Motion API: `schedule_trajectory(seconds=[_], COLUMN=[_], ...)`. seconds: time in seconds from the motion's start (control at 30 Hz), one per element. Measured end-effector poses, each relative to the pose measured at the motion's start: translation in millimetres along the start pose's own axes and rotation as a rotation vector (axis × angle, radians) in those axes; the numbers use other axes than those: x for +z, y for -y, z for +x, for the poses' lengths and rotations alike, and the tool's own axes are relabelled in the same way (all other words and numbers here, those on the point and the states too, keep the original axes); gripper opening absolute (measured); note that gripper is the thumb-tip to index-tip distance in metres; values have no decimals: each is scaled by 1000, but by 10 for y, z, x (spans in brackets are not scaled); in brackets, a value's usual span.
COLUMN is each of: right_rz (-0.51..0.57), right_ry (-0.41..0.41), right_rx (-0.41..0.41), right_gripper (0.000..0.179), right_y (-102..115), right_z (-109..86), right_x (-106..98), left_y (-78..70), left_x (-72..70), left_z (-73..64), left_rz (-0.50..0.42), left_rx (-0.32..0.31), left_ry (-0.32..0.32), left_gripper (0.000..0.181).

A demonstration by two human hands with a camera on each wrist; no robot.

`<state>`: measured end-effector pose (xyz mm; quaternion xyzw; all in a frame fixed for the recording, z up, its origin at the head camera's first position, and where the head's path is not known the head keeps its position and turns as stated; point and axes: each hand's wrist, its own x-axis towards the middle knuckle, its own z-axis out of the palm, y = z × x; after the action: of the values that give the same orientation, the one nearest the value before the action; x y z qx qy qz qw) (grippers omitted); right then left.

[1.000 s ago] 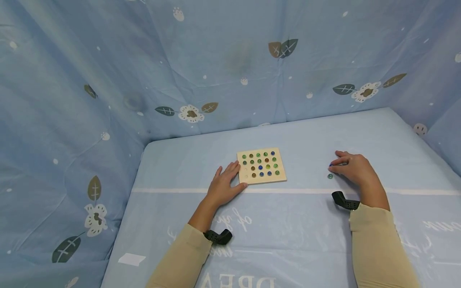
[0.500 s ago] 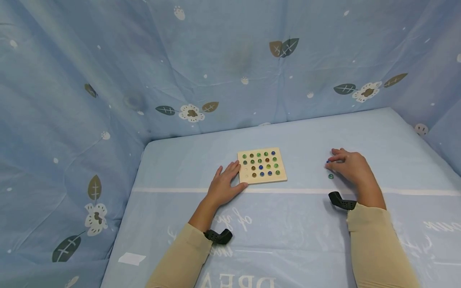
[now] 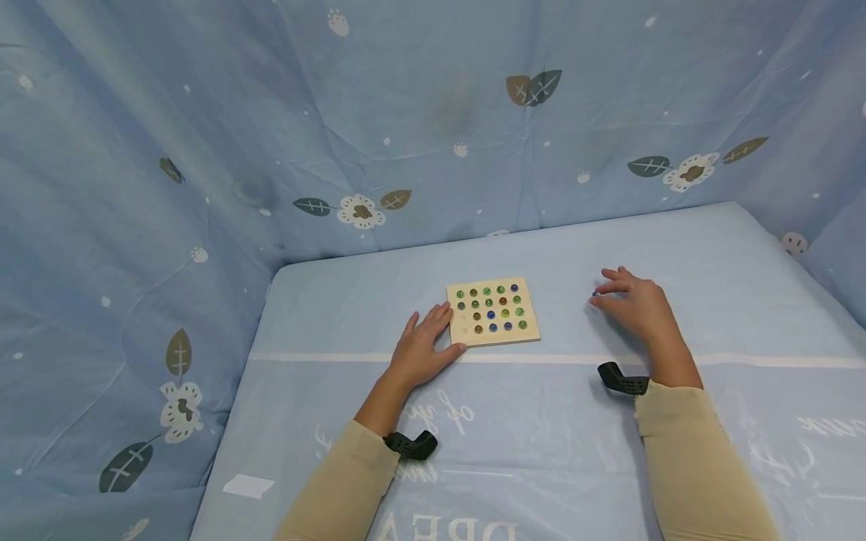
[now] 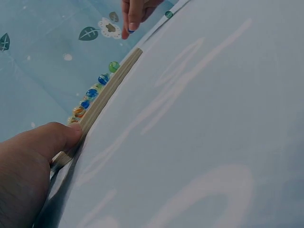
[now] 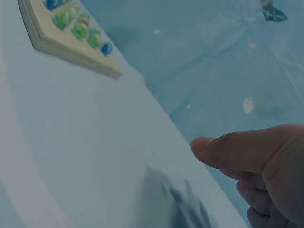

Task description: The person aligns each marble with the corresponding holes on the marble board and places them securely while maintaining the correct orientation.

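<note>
A pale wooden board (image 3: 532, 333) lies on the cloth-covered table, its round pits mostly filled with green, blue and brownish glass marbles (image 3: 504, 312). Two pits in its near left corner hold nothing. My left hand (image 3: 421, 352) rests against the board's left side, fingers extended; in the left wrist view its thumb (image 4: 66, 135) touches the board's edge. To the right of the board, my right hand (image 3: 632, 306) pinches a blue marble (image 3: 595, 294) between thumb and fingertips, above the cloth. In the right wrist view the thumb hides that marble.
A loose green marble (image 4: 169, 14) lies on the table beyond the board in the left wrist view; the right hand covers it in the head view. Blue patterned cloth (image 3: 433, 135) hangs behind the table. A white patch (image 3: 249, 486) is at the front left.
My right hand has moved left and slightly away from me with the blue marble, passing over the loose green marble. The left hand and the board have stayed in place.
</note>
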<state>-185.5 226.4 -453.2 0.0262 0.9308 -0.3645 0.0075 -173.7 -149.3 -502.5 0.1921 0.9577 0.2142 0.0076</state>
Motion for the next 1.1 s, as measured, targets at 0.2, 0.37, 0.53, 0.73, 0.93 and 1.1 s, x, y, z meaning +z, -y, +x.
schedule_trajectory(seconds=[0.2,0.37,0.53,0.73,0.93,1.1], right_rz=[10,25,53,26,9,-39], right_ry=[-23,-21,-13,23,78,102], right_rx=[-34,-93,-165,-238,-340,-404], right_gripper=[35,33,30,27,27,27], right_y=[295,514,669,840,1038,1141], right_z=[27,35,27,-6,-19,14], right_x=[171,339,513,746,935,1098], left_y=[7,27,25,13,6,3], left_x=[4,14,22,26,13,-3], left_z=[7,12,19,6,8,1], left_rz=[16,21,14,4,29,8], left_rx=[-16,-4,-5,-3,-7,2], left_ry=[1,-1,-1,5,20,21], left_gripper=[78,78,78,78,78,78])
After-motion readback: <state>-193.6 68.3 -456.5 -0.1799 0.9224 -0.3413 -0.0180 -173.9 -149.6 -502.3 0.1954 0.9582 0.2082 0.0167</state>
